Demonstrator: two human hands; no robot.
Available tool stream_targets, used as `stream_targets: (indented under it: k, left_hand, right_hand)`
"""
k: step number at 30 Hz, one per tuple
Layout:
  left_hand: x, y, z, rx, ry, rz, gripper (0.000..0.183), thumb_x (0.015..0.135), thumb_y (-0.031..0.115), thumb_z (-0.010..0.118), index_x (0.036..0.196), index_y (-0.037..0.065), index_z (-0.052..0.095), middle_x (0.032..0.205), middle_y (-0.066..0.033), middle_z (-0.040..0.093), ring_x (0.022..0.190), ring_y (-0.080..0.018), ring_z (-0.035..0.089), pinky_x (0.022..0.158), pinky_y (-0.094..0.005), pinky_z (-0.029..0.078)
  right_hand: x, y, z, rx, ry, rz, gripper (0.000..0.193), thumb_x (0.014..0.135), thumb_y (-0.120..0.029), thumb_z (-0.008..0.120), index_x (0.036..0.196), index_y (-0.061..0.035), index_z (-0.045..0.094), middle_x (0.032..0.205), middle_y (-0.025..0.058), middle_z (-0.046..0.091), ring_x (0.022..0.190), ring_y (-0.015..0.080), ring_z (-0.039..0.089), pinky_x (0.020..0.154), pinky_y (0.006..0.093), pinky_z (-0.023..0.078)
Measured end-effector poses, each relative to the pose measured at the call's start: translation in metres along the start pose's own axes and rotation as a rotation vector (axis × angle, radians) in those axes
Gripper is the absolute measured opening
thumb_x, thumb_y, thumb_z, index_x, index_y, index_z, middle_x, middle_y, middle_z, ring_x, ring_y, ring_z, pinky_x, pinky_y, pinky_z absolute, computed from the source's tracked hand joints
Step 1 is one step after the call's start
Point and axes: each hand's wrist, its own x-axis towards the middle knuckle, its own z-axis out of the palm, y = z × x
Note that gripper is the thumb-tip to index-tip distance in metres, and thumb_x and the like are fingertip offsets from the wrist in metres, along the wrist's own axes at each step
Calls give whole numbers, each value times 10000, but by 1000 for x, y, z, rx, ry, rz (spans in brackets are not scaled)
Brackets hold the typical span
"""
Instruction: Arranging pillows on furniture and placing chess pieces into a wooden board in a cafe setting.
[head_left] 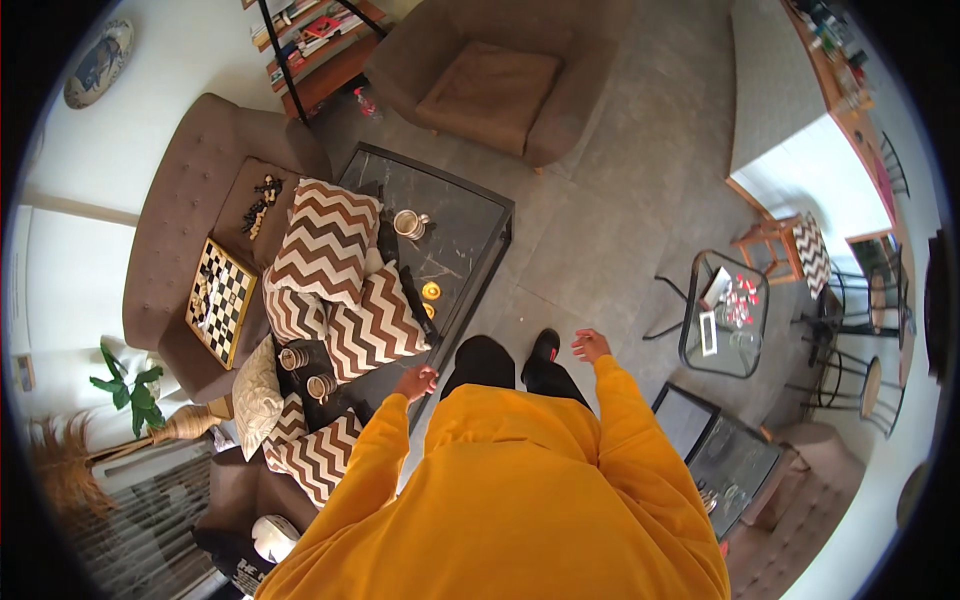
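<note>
Left hand (416, 382) is empty, fingers loosely apart, hovering at the near edge of the dark tabletop (470, 225). A zigzag cushion (372, 325) sits just beyond it. Right hand (590, 346) is open too, over bare floor (600, 220).

Both arms out, hands empty

Orange-sleeved arms reach forward from the lower edge; the left hand (416, 381) hangs low with fingers loosely curled, the right hand (590, 346) is lifted, fingers spread apart, neither grip closed on anything.
</note>
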Motion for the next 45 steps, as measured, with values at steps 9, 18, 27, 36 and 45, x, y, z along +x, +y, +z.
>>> stream_targets:
  k: [9, 18, 27, 36, 45]
  left_hand:
    - [110, 25, 26, -297, -68, 50, 169, 943, 199, 473, 978, 69, 575, 718, -37, 609, 611, -139, 594, 517, -265, 465]
    - [240, 208, -12, -151, 28, 337, 150, 910, 130, 478, 994, 36, 559, 794, -68, 596, 687, -142, 586, 586, -262, 469]
    - [333, 396, 27, -216, 48, 327, 356, 861, 270, 589, 1177, 136, 493, 834, -101, 624, 642, -163, 610, 638, -307, 499]
    - [463, 601, 124, -1157, 56, -144, 1088, 713, 601, 671, 1438, 333, -94, 1469, -184, 199, 1106, -454, 495, 786, -518, 496]
    - [515, 647, 175, -1678, 561, -260, 1030, 683, 535, 717, 1447, 328, 57, 1422, -141, 312, 1098, -472, 482, 760, -557, 500]
  right_hand:
    - [108, -109, -53, -275, -92, 59, 230, 891, -174, 447, 1096, -124, 539, 899, 65, 649, 680, 177, 610, 579, 337, 499]
    - [169, -257, -59, -688, 99, -396, 126, 813, -145, 594, 919, -91, 637, 892, 89, 646, 764, 230, 615, 757, 319, 502]
    - [317, -507, -167, -1041, 343, -746, 293, 690, -108, 669, 969, -118, 577, 1090, 143, 510, 1089, 338, 469, 943, 417, 396]
    - [490, -880, -303, -1223, 787, -1088, 729, 726, -319, 720, 1348, -170, 370, 1399, 194, 304, 1271, 368, 345, 1021, 461, 342]
    - [531, -1002, -302, -1265, 545, -568, 1095, 646, -565, 724, 1440, -381, -8, 1347, 281, 303, 1227, 428, 378, 987, 520, 357]
